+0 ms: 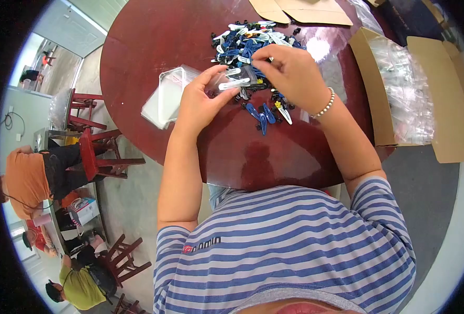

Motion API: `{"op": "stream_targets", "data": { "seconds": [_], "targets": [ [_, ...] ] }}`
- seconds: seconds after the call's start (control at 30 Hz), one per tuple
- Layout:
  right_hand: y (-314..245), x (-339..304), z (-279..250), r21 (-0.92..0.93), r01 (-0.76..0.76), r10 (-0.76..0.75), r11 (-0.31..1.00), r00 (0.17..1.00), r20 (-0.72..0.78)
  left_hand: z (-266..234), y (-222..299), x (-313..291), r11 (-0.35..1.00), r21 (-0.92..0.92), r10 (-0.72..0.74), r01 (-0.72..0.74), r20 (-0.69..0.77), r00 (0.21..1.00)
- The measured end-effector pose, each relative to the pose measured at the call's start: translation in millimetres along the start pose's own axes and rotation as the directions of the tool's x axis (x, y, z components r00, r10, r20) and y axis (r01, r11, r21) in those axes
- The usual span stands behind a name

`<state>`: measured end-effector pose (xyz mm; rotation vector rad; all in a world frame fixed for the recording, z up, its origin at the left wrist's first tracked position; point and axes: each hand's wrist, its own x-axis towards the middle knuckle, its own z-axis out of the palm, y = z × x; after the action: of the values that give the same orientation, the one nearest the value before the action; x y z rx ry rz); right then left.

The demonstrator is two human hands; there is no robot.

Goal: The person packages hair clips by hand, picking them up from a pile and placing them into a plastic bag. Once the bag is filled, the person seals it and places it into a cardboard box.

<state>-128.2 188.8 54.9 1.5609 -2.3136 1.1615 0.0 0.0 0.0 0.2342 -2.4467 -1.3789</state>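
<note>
My left hand (199, 102) grips a small clear plastic bag (225, 77) between thumb and fingers. White hair clips (235, 83) show in or against the bag. Just right of it, my right hand (293, 73) is closed in a pinch, thumb and forefinger together; what lies between them is too small to make out. Behind both hands spreads a pile of blue, white and black hair clips (235, 51). Nearer to me lie a few loose blue clips (264, 118) and a white clip with a yellow ornament (284, 113).
Left of my left hand lies a stack of flat clear bags (156, 112) on the round dark red table (148, 47). An open cardboard box (365, 86) of clear plastic packages stands right. Cardboard flaps (315, 11) lie at the back. Red wooden stools (103, 157) and other people are at left.
</note>
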Motion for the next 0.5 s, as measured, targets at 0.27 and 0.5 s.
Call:
{"op": "stream_targets", "data": {
  "seconds": [0.27, 0.5],
  "targets": [
    [-4.1, 1.1, 2.7, 0.269, -0.039, 0.054, 0.962, 0.997, -0.049, -18.5, 4.3, 0.1, 0.574, -0.804, -0.002, 0.156, 0.189, 0.982],
    [-15.9, 1.8, 16.5, 0.315, -0.059, 0.044, 0.947, 0.998, 0.054, -21.5, 5.2, -1.8, 0.488, -0.820, 0.053, 0.299, 0.370, 0.928]
  ]
}}
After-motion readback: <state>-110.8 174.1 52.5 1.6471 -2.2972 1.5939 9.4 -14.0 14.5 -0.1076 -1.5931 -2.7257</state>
